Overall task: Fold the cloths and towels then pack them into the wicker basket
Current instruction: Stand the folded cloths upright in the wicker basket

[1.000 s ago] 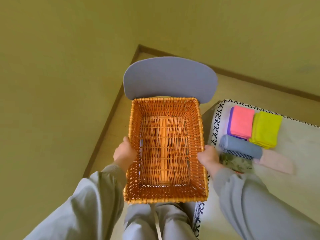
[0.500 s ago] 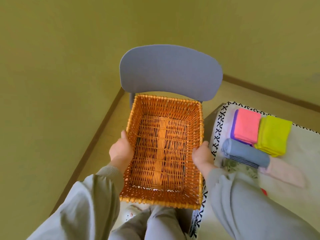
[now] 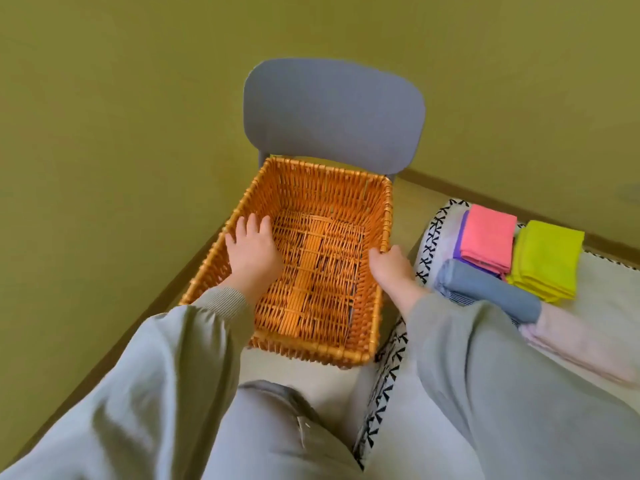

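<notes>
Grey sleeves nearest. Left hand (image 3: 252, 249) spread flat, fingers open, inside wicker basket (image 3: 375, 299) against its left wall. Right hand (image 3: 391, 268) closed on the basket's right rim. Basket empty, on a grey chair (image 3: 332, 112). To the right, on a patterned mat (image 3: 429, 251): rolled grey towel (image 3: 491, 294), pale pink towel (image 3: 581, 344), then folded pink cloth (image 3: 486, 242) and yellow cloth (image 3: 545, 259).

One basket (image 3: 311, 202), one chair (image 3: 332, 112), five folded cloths (image 3: 486, 242).
</notes>
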A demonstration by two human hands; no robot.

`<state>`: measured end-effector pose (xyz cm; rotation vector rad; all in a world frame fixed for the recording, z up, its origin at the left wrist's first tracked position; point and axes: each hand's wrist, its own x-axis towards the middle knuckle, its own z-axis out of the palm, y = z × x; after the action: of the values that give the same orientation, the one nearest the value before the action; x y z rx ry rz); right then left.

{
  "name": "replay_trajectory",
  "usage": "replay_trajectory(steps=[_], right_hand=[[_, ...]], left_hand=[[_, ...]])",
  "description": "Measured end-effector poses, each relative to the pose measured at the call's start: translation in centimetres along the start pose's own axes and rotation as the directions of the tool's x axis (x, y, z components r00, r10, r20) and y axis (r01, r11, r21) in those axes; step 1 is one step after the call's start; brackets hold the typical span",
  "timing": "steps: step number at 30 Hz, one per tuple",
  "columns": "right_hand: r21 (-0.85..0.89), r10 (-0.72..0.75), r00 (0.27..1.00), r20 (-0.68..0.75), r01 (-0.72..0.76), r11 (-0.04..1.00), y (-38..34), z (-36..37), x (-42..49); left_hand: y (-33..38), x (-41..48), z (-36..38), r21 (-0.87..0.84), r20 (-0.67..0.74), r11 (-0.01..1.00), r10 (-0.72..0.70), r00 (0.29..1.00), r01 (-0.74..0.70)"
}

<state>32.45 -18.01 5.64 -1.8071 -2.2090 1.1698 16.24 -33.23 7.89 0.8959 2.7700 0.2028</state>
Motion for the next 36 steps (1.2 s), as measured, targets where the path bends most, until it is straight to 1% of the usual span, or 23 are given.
replay_trajectory(steps=[2,5,7,9,10,11,12,13,14,15,16,17,18,19,21,22,24,25,27,30,33,35,36], right_hand=[[0.101,-0.017,0.998,0.058,0.011,0.995,0.9,-0.5,-0.2],[0.141,-0.075,0.995,0.073,0.064,0.988,4.6,-3.6,-1.8],[0.174,-0.086,0.992,0.089,0.069,0.982,7.6,-5.7,-1.9],[0.186,-0.097,0.99,0.102,0.076,0.98,11.0,-7.6,-1.3],[0.159,-0.107,0.99,0.095,0.091,0.983,12.4,-8.4,-1.0],[0.105,-0.125,0.988,0.094,0.115,0.988,13.6,-9.0,-1.0],[0.037,-0.146,0.984,0.106,0.143,0.989,15.1,-9.8,-1.1],[-0.044,-0.171,0.977,0.129,0.178,0.983,16.4,-10.4,-1.4],[-0.124,-0.2,0.967,0.156,0.22,0.968,17.4,-10.5,-1.5],[-0.193,-0.207,0.962,0.178,0.241,0.951,18.7,-10.8,-1.5],[-0.246,-0.213,0.957,0.196,0.258,0.934,19.8,-10.9,-1.5],[-0.287,-0.214,0.954,0.211,0.27,0.919,20.7,-11.2,-1.4],[-0.31,-0.223,0.948,0.228,0.288,0.906,21.3,-11.4,-1.3],[-0.322,-0.22,0.942,0.252,0.296,0.899,21.7,-11.7,-1.1],[-0.363,-0.198,0.921,0.337,0.321,0.875,21.9,-12.3,-1.1],[-0.412,-0.178,0.904,0.39,0.344,0.844,21.9,-12.6,-1.1],[-0.502,-0.088,0.864,0.496,0.367,0.783,21.8,-13.1,-1.2],[-0.509,-0.045,0.841,0.539,0.368,0.778,21.9,-13.1,-1.3],[-0.483,-0.011,0.807,0.59,0.364,0.796,22.4,-12.8,-1.4],[-0.441,-0.004,0.786,0.619,0.351,0.826,22.7,-12.2,-1.8],[-0.403,-0.001,0.782,0.623,0.322,0.857,22.7,-11.9,-1.8],[-0.326,-0.01,0.79,0.613,0.264,0.908,22.8,-11.7,-1.8],[-0.269,-0.023,0.799,0.601,0.229,0.935,22.9,-11.7,-1.8]], left_hand=[[2.1,-1.9,0.6,-0.099,0.002,0.993,0.066,0.998,-0.065],[6.9,-6.8,1.6,-0.26,-0.006,0.951,0.171,0.985,-0.166],[10.2,-9.3,2.5,-0.286,-0.035,0.923,0.26,0.965,-0.259],[12.9,-11.1,3.8,-0.25,-0.081,0.888,0.377,0.923,-0.385],[13.8,-11.9,4.5,-0.162,-0.121,0.857,0.474,0.872,-0.489],[14.5,-12.4,5.2,-0.04,-0.157,0.792,0.598,0.786,-0.61],[15.6,-13.2,6.3,0.065,-0.157,0.7,0.711,0.686,-0.711],[16.3,-13.6,7.6,0.127,-0.161,0.6,0.798,0.581,-0.79],[16.9,-14.1,8.5,0.123,-0.138,0.556,0.83,0.541,-0.822],[17.9,-15.0,9.4,0.07,-0.074,0.585,0.811,0.58,-0.808],[18.7,-15.8,10.1,-0.023,0.008,0.684,0.729,0.684,-0.729],[19.4,-16.4,11.1,-0.141,0.102,0.793,0.607,0.788,-0.592],[20.0,-16.6,12.0,-0.248,0.221,0.871,0.477,0.851,-0.424],[20.4,-16.6,12.9,-0.346,0.319,0.9,0.379,0.869,-0.266],[20.8,-16.5,14.3,-0.491,0.443,0.87,0.284,0.851,-0.035],[21.0,-16.4,14.8,-0.545,0.48,0.837,0.262,0.838,0.05],[21.1,-16.4,15.6,-0.638,0.518,0.745,0.228,0.825,0.195],[21.2,-16.4,16.0,-0.668,0.533,0.702,0.22,0.817,0.247],[21.0,-16.4,16.5,-0.69,0.551,0.663,0.223,0.805,0.289],[20.5,-16.3,16.6,-0.694,0.556,0.663,0.246,0.794,0.281],[20.2,-16.1,16.3,-0.711,0.572,0.635,0.27,0.775,0.304],[19.8,-16.0,16.1,-0.722,0.581,0.607,0.273,0.767,0.331],[19.7,-15.9,16.0,-0.741,0.576,0.574,0.274,0.77,0.35]])
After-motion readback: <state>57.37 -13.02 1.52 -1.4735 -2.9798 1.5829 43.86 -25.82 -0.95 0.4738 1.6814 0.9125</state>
